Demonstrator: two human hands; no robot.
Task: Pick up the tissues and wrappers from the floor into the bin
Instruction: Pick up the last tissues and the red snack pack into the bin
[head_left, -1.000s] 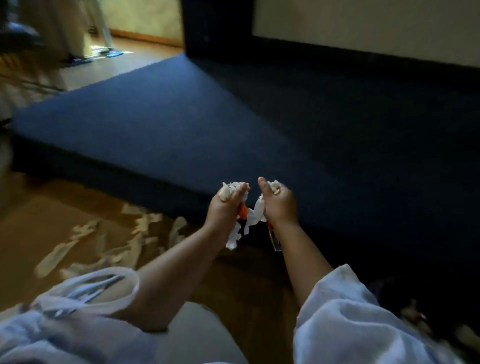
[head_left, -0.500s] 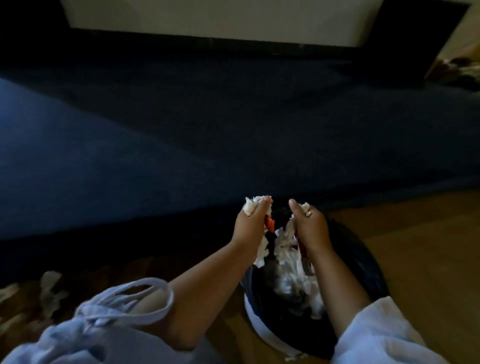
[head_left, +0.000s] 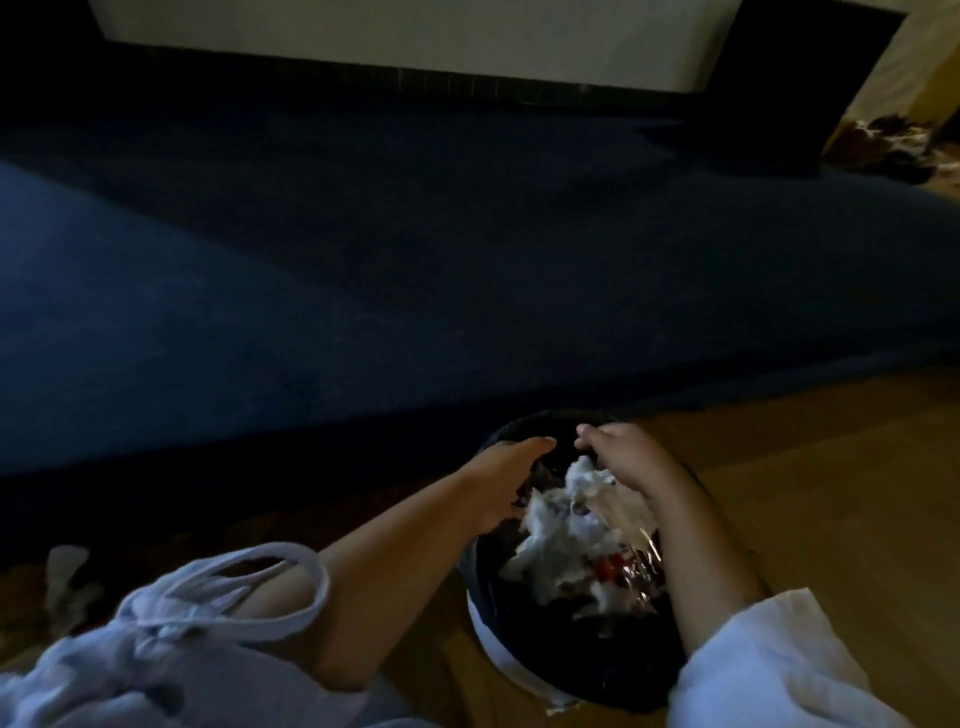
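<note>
Head view: left hand (head_left: 506, 480) and right hand (head_left: 626, 460) over bin (head_left: 498, 642), fingers spread, empty. Tissues (head_left: 569, 530) and wrappers (head_left: 631, 569) heaped inside, just beneath right hand.

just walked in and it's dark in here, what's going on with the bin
A person is clearing litter into a dark bin on the wooden floor beside a blue mattress. Both hands are over its mouth: the left hand and the right hand are spread open above a heap of white tissues and shiny wrappers lying inside. A few scraps remain on the floor at left.
</note>
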